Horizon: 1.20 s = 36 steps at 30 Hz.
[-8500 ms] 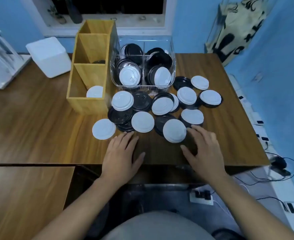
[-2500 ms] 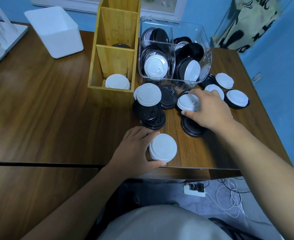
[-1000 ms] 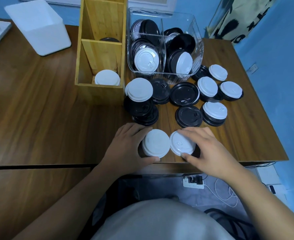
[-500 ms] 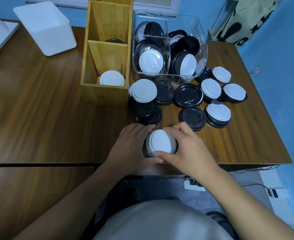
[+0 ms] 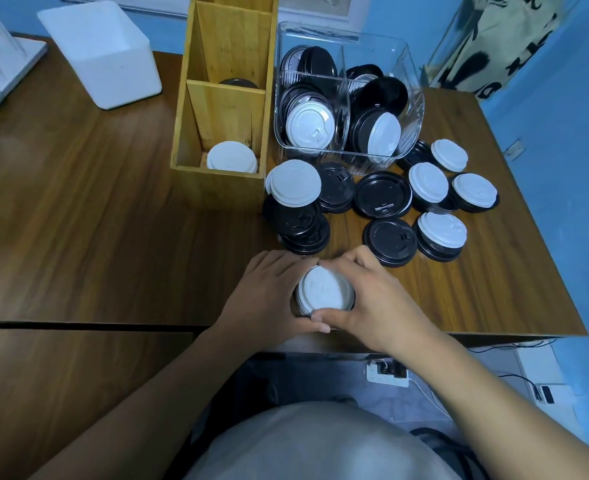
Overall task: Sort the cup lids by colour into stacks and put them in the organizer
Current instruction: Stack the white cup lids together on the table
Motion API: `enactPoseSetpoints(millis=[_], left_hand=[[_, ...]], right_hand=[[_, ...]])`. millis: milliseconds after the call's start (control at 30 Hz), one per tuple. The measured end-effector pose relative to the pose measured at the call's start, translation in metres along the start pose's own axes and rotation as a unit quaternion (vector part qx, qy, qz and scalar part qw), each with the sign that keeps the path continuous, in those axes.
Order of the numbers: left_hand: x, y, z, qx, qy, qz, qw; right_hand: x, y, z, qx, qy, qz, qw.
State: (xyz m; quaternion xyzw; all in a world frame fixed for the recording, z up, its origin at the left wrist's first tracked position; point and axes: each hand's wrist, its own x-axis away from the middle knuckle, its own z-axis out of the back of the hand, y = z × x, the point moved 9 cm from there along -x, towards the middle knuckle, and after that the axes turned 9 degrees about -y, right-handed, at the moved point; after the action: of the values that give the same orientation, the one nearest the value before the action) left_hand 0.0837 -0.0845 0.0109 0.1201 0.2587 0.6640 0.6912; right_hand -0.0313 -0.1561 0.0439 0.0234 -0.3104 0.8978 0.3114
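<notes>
**Lid sort — stock as it lies**

Item 1. My left hand [image 5: 268, 299] and my right hand [image 5: 376, 299] curl round 1 stack of white lids [image 5: 324, 295], 1 hand on each side. My fingertips almost meet behind it and my thumbs meet in front. Both grips are closed on the stack, which sits on the table [image 5: 78, 220] near its front edge.

Item 2. The wooden organizer [image 5: 223, 98] is beyond my left hand. Its nearest compartment holds white lids [image 5: 231, 157], and the one behind holds a black lid [image 5: 237, 83].

Item 3. The clear bin [image 5: 348, 98] is just right of the organizer, with black and white lids standing on edge inside.

Item 4. Loose lids lie between the bin and my hands — 1 white lid [image 5: 293, 182] on top of a leaning black pile [image 5: 303, 226] by the organizer's corner. There are also 3 flat black lids [image 5: 383, 194], and further right 4 white lids [image 5: 442, 229] resting on black ones.

Item 5. A white box [image 5: 106, 53] stands at the far left.
</notes>
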Motion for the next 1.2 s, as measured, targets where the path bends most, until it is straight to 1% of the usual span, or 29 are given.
enactPoseSetpoints(millis=[100, 300, 367, 467, 567, 667, 800, 900, 967, 1033, 1100, 1200], left_hand=[[0.001, -0.001, 0.001, 0.003, 0.008, 0.0, 1.0], [0.002, 0.003, 0.002, 0.001, -0.002, -0.002, 1.0], [0.002, 0.004, 0.003, 0.003, 0.001, 0.002, 1.0], [0.002, 0.004, 0.005, 0.018, 0.006, 0.008, 1.0], [0.002, -0.003, 0.008, 0.014, -0.008, 0.051, 0.999], [0.006, -0.012, 0.016, 0.003, 0.014, 0.081, 0.997], [0.009, -0.017, 0.023, -0.002, 0.026, 0.088, 0.996], [0.007, -0.018, 0.023, -0.004, 0.024, 0.089, 0.996], [0.008, -0.02, 0.023, 0.001, 0.025, 0.092, 0.995], [0.008, -0.019, 0.023, 0.003, 0.023, 0.096, 0.995], [0.008, -0.018, 0.024, 0.005, 0.025, 0.095, 0.995], [0.008, -0.018, 0.025, 0.008, 0.03, 0.09, 0.995]], right_hand=[[0.001, -0.002, 0.0, 0.011, -0.002, 0.007, 1.0], [-0.005, 0.0, 0.0, 0.074, -0.022, -0.011, 0.997], [-0.004, 0.0, 0.0, 0.072, -0.01, 0.003, 0.997], [-0.005, 0.003, 0.007, 0.025, 0.009, 0.033, 0.999], [-0.021, 0.002, 0.038, 0.017, 0.062, 0.052, 0.997], [-0.058, -0.01, 0.067, 0.065, 0.089, 0.075, 0.991], [-0.108, -0.024, 0.078, 0.146, 0.058, 0.101, 0.982], [-0.132, -0.026, 0.079, 0.197, 0.036, 0.07, 0.977], [-0.143, -0.031, 0.074, 0.238, 0.037, 0.05, 0.969], [-0.148, -0.037, 0.067, 0.266, 0.043, 0.05, 0.962], [-0.145, -0.039, 0.066, 0.251, 0.055, 0.062, 0.964], [-0.122, -0.038, 0.075, 0.156, 0.064, 0.102, 0.98]])
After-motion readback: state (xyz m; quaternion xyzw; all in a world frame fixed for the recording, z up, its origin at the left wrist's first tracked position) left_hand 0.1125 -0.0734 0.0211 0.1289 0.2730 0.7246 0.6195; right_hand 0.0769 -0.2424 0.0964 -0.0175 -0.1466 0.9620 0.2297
